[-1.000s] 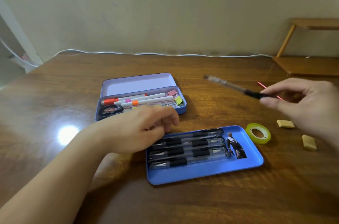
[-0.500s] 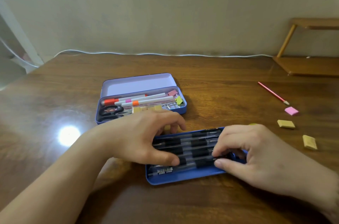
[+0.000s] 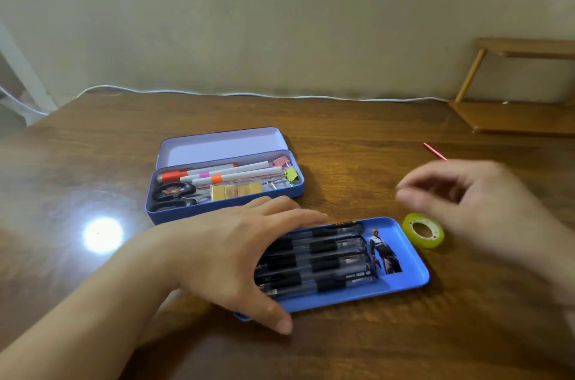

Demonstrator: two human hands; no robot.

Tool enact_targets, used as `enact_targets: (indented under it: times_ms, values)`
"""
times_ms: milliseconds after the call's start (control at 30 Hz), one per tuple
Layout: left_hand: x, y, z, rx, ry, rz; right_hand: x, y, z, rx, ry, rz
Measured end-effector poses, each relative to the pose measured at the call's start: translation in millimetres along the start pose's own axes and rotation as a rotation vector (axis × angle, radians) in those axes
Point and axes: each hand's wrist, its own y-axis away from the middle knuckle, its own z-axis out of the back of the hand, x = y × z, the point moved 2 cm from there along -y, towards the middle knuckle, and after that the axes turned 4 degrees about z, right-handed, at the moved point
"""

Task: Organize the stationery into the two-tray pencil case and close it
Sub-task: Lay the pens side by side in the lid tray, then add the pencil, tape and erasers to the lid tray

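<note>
A brown wooden table with a glossy grain fills the view, and a bright spot of reflected light is seen on its left part. A pale plaster wall rises behind the table, and a white cable is laid along the joint between them. A light wooden shelf is placed at the far right corner, and a white frame is partly seen at the left edge.

The blue pencil case is set left of centre with its lid laid open behind it; markers, scissors, a row of yellow erasers and binder clips are held in it. The loose blue tray is placed nearer the viewer, apart from the case, and a row of black pens is laid in it beside a small picture.

The left hand is spread flat and wide over the left end of the tray and the pens, with the thumb on the table at the tray's near rim. The right hand is blurred above the table to the right; its fingers are loosely curled and nothing is seen held in it. A roll of yellow-green tape is laid just beside the tray's right end, and a thin pink stick is seen farther back.
</note>
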Motion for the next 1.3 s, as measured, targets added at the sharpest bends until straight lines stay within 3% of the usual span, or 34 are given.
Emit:
enact_targets:
  times_ms: [100,200,267,433,600,767,933,1000,1100,1200,1300]
  values:
    - [-2.3,-1.6,-2.7,-0.011,-0.046,-0.015,-53.8,-12.4,24.8,-0.231,0.299,-0.246]
    - [-1.9,-4.6,-5.1,-0.045,-0.055,-0.02,-96.7,-19.4,19.8,-0.032,0.399,-0.517]
    - [-0.1,-6.0,-6.6,-0.06,-0.053,-0.021,-104.2,-23.0,12.0,0.107,0.4,-0.578]
    - [2.0,-7.2,-8.1,-0.078,-0.028,-0.005,-98.4,-28.5,4.7,0.025,0.524,-0.512]
    - [4.8,-11.1,-8.9,-0.11,-0.012,0.025,-94.4,-26.7,7.8,-0.191,0.491,-0.555]
    - [4.7,-11.1,-9.3,-0.117,-0.001,0.018,-94.2,-21.6,8.6,-0.249,0.46,-0.524]
    - [6.1,-10.9,-8.7,-0.115,0.003,0.019,-70.4,-20.4,17.8,-0.37,0.287,-0.31]
    - [7.9,-10.5,-8.3,-0.107,0.015,0.027,-38.3,-12.6,21.7,-0.264,0.106,-0.123]
    - [11.3,-10.4,-8.6,-0.105,0.047,0.05,15.0,4.4,3.7,0.132,-0.165,0.108]
    - [15.9,-10.0,-8.7,-0.109,0.09,0.079,35.5,16.3,-28.5,0.36,-0.082,0.251]
    - [17.3,-9.1,-8.0,-0.098,0.112,0.098,41.7,23.6,-46.6,0.405,-0.024,0.359]
